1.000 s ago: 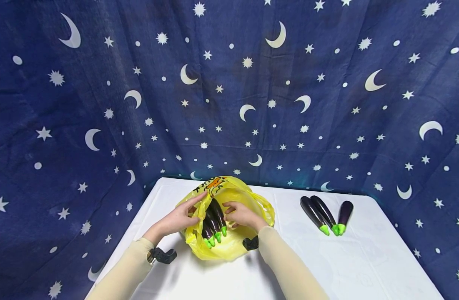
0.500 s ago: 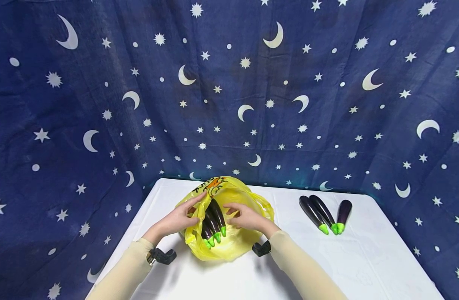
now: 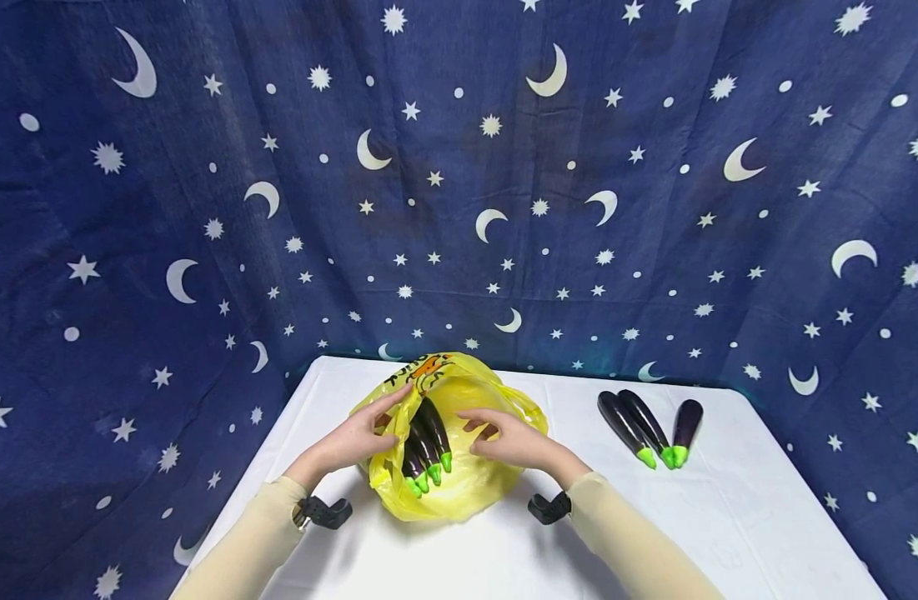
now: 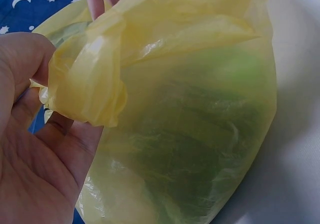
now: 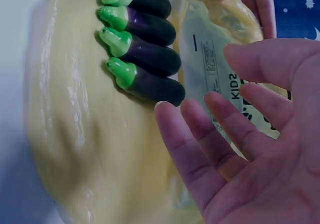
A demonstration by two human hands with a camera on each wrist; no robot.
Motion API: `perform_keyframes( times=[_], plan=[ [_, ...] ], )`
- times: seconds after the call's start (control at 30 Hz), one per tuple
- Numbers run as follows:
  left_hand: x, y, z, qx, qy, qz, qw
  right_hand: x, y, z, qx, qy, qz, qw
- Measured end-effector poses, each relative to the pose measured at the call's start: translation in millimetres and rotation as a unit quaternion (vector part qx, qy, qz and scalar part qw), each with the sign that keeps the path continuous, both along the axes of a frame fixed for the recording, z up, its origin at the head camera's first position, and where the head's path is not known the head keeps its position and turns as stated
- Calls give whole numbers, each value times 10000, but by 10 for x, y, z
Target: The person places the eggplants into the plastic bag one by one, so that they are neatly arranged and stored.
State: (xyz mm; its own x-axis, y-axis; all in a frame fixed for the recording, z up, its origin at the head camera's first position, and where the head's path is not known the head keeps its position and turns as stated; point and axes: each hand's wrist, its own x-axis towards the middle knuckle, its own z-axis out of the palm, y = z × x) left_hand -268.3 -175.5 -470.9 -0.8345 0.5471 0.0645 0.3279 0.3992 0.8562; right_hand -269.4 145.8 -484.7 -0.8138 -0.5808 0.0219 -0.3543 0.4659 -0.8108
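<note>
2 hands (image 3: 513, 438) at yellow bag (image 3: 469, 493), 4 eggplants (image 5: 155, 58) (inside)

Dark blue cloth (image 3: 428, 83) hangs ahead of me and at both sides, creased; white moons (image 3: 552, 70), stars (image 3: 83, 270), dots (image 3: 72, 334). White-covered table (image 3: 744, 517) below, far corners rounded.

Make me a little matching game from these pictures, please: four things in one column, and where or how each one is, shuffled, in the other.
Things
1. Thin yellow plastic bag
2. Group of four glossy, dark-purple, green-ended eggplants
3. Group of three glossy, dark-purple, green-ended eggplants
4. Dark-blue cloth backdrop with pale moons and stars

Places and states
A. On the white cloth-covered table, to the right of the bag in the head view
B. Behind the table
C. Open-mouthed, with things inside
D. Side by side inside the bag

Pairs: 1-C, 2-D, 3-A, 4-B
</note>
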Motion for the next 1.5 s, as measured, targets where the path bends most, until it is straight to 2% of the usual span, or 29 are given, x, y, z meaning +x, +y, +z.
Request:
perform_keyframes(
  times=[0.2,0.5,0.67,0.87,1.1,1.33,1.5],
  plan=[
    [3,-11,1,7,-47,34,10000,70,139,26,-123,55,7,9999],
    [-5,-4,-7,62,-51,-10,10000,201,350,153,-530,-368,-153,9978],
    [-6,2,-3,65,-66,5,10000,220,468,184,-671,-242,-181,9973],
    [-18,-4,-18,101,28,-92,9999,246,597,245,-705,-295,-254,9968],
    [-13,-6,-12,64,27,-78,9999,254,746,264,-858,-71,-342,9957],
    [-14,-2,-5,78,12,-89,9999,251,945,283,-990,-315,-652,9924],
    [-21,-8,-10,115,69,-146,9998,243,1181,250,-1033,-98,-933,9902]
  ],
)
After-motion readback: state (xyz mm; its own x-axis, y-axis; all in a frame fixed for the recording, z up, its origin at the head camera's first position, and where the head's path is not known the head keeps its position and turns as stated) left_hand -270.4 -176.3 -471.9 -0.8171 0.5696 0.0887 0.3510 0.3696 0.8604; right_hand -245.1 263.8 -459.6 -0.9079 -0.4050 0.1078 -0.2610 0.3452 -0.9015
